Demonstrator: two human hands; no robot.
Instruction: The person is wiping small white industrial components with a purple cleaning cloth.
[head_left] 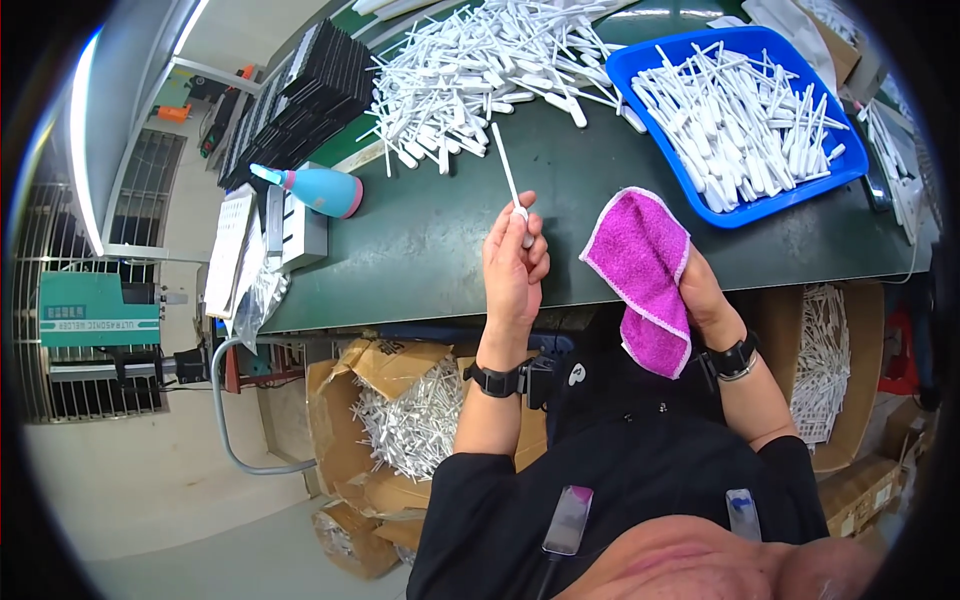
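clearly, your two hands are well apart, each with its own hold. your left hand (515,255) is curled closed around the wide end of a white stick (507,170), the thumb laid along it and the fingers wrapped round from the other side, so no wide gap is left between them. your right hand (708,295) grips a magenta cloth (645,245) by its right-hand edge; most of those fingers are hidden behind the fabric, so you cannot tell from this view how tightly they are bent.

the stick is up in front of you, over the near part of the green counter (420,230), between the heap of white sticks (490,70) and your body. its thin end points away from you, tipped a little to your left, and its long axis runs from your fingertips up toward that heap. the thin part is bare and the cloth is apart from it, off to its right. the cloth hangs in folds, longest from its top edge down toward your lap, its pale border showing.

beyond your right hand, a blue tray (848,165) holds more white sticks, and a light-blue squeeze bottle (325,192) is on the left.
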